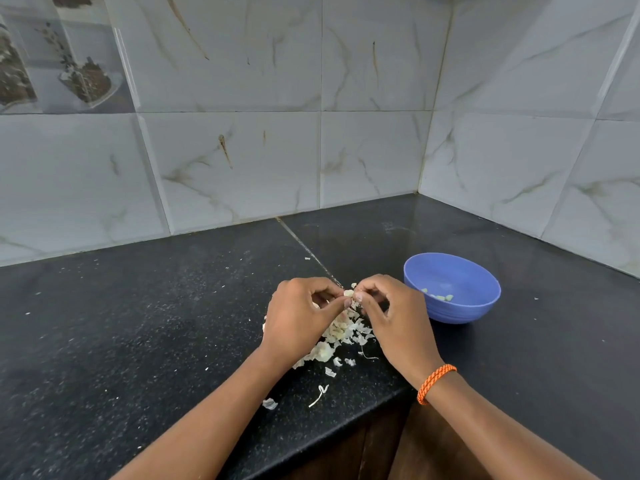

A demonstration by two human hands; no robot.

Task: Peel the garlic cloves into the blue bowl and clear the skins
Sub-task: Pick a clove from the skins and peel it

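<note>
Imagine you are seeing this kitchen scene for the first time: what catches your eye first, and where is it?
The left hand and right hand meet at the centre, pinching one garlic clove between them. Below them a pale heap of garlic skins litters the black counter. To the right stands the blue bowl, a few peeled cloves inside.

The bowl point(452, 289) sits on the table point(138, 341). Garlic cloves point(440, 297) lie in the bowl. A pile of skins point(341, 336) lies on the table, left of the bowl.
</note>
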